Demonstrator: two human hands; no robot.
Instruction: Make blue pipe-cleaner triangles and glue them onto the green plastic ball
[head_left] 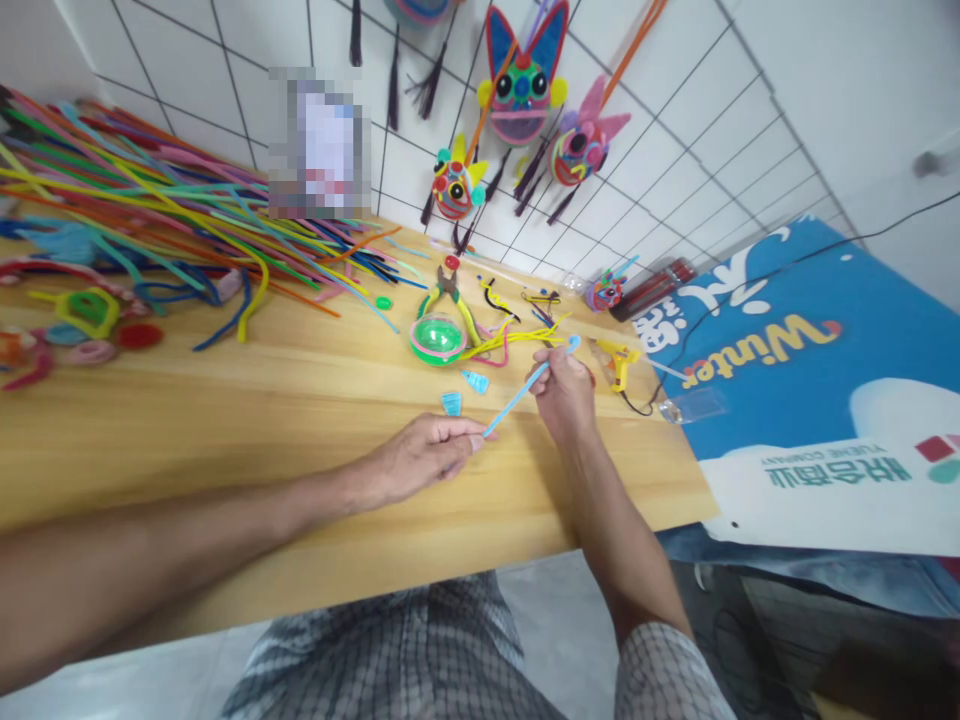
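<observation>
In the head view, my left hand (431,452) pinches the near end of a light-blue fuzzy stem (517,396), and my right hand (566,395) closes on it just short of its curled far tip. Beyond the left-hand grip, two blue scraps (475,381) lie on the table (225,430), with a green bowl (439,356) past them. Right of the right-hand grip sits a yellow glue gun (618,366). Farther right, a blue board (787,400) reads "Winter"; its white band carries an upside-down "COMPANY".
</observation>
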